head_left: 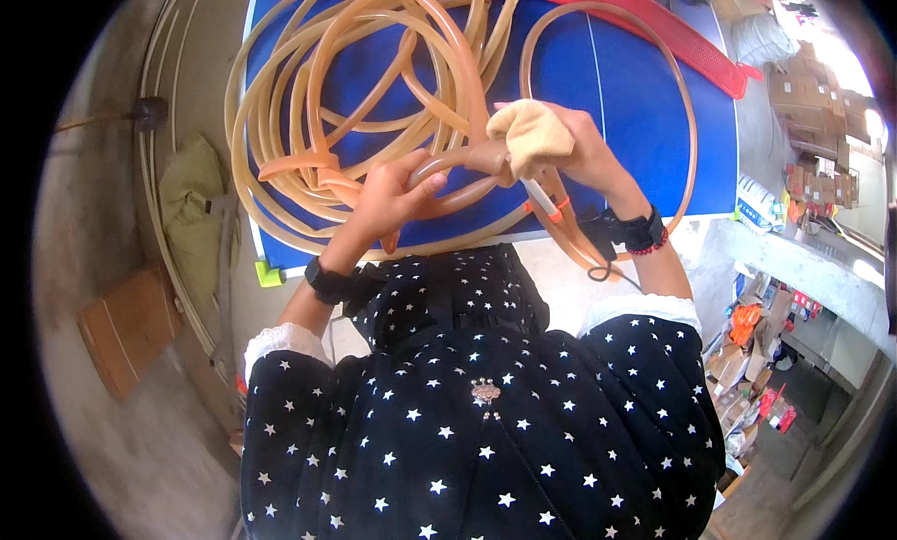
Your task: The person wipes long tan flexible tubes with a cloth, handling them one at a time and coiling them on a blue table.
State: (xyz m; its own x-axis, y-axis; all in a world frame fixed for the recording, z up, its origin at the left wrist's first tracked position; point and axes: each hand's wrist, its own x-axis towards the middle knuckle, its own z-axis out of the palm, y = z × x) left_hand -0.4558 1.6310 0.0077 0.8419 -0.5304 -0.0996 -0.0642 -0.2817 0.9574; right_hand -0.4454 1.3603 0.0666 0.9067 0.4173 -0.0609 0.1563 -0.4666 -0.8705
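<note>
Amber rubber tubing lies in a large loose coil on the blue table. My left hand is closed around a length of this tubing in front of the coil. Just right of it, my right hand is closed on a folded pale-yellow cloth, which presses against the tubing by a thicker brown section. Below the cloth a white stick-like piece points down beside an orange clip-like piece. The cloth hides the fingertips of my right hand.
A red perforated plastic strip runs along the table's far edge. One tubing loop arches over the right side. A green corner piece caps the near left corner. Cardboard boxes stand at right; a green sack sits at left.
</note>
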